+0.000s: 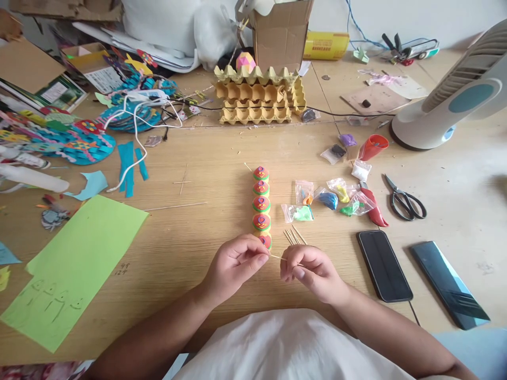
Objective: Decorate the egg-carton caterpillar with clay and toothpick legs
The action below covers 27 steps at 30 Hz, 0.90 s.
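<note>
A thin wooden stick (pixel 276 256) spans the gap between my two hands near the table's front edge. My left hand (pixel 241 261) pinches its left end, close to the nearest dome of a row of red and green clay-covered domes (pixel 262 204). The stick's other end is between the thumb and fingers of my right hand (pixel 311 268). The row runs away from me, each dome bearing small purple and yellow details. Several loose sticks (pixel 293 236) lie just beyond my right hand.
Bags of coloured clay (pixel 328 199), scissors (pixel 404 199), a red cup (pixel 373 147), two phones (pixel 385 265) and a white fan (pixel 439 100) are on the right. Green paper (pixel 87 264) and blue craft pieces (pixel 83 145) lie left. Egg cartons (pixel 255 100) stand at the back.
</note>
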Each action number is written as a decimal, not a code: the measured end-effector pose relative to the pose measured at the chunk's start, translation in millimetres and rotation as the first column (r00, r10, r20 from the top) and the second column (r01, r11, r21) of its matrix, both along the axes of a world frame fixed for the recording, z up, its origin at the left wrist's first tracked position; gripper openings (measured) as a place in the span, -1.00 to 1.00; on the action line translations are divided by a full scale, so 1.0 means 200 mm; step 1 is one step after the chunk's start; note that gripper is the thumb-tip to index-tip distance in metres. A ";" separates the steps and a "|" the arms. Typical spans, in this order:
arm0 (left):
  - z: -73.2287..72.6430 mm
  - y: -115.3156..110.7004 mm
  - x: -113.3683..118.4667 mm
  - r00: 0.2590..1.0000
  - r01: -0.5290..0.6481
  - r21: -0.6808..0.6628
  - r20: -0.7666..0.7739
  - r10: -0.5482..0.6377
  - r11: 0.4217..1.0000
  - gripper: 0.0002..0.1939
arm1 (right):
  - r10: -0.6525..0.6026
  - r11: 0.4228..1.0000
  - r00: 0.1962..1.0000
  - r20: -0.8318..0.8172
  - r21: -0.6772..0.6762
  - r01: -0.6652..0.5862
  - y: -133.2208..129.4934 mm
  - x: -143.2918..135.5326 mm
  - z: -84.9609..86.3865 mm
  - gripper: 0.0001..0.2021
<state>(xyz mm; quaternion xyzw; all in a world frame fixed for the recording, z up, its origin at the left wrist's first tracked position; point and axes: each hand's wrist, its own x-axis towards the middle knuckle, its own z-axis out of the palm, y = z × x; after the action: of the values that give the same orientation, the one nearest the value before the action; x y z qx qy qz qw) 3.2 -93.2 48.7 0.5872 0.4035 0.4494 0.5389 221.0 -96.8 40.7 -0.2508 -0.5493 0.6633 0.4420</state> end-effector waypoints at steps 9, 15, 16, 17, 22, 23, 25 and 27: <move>0.00 0.00 0.00 0.999 -0.020 0.042 -0.031 0.021 0.999 -0.89 | 0.006 0.997 0.999 0.037 0.072 -0.009 0.00 0.00 0.00 -0.78; 0.00 0.00 0.00 0.998 -0.007 0.101 -0.058 0.013 0.995 -0.91 | 0.019 0.996 1.000 0.019 0.085 -0.020 0.00 -0.01 0.01 -0.80; 0.00 0.00 0.00 0.998 -0.007 0.119 -0.069 0.015 0.993 -0.92 | 0.025 0.996 1.000 0.015 0.087 -0.026 0.00 -0.01 0.01 -0.81; 0.00 0.00 0.00 0.996 -0.007 0.138 -0.082 0.019 0.990 -0.92 | 0.031 0.995 0.999 0.014 0.089 -0.033 0.01 -0.01 0.01 -0.81; 0.01 -0.01 -0.01 0.991 0.000 0.190 -0.133 0.025 0.982 -0.89 | 0.033 0.997 0.999 0.009 0.076 -0.033 0.00 -0.01 0.01 -0.81; 0.01 -0.01 -0.01 0.991 0.004 0.192 -0.134 0.022 0.981 -0.89 | 0.028 0.997 1.000 0.005 0.071 -0.028 0.00 -0.01 0.01 -0.80; 0.01 -0.01 -0.01 0.991 0.010 0.193 -0.129 0.016 0.981 -0.90 | 0.019 0.998 1.000 0.005 0.058 -0.019 0.00 0.00 0.01 -0.79; 0.00 -0.01 -0.02 0.993 0.011 0.193 -0.114 0.012 0.981 -0.94 | 0.017 0.998 1.000 0.000 0.058 -0.017 0.00 -0.01 0.01 -0.79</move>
<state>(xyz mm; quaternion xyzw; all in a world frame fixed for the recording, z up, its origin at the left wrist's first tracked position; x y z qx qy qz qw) 0.1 -94.9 49.3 0.6616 0.3882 0.4521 0.4552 219.9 -96.9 42.8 -0.2331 -0.5704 0.6508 0.4435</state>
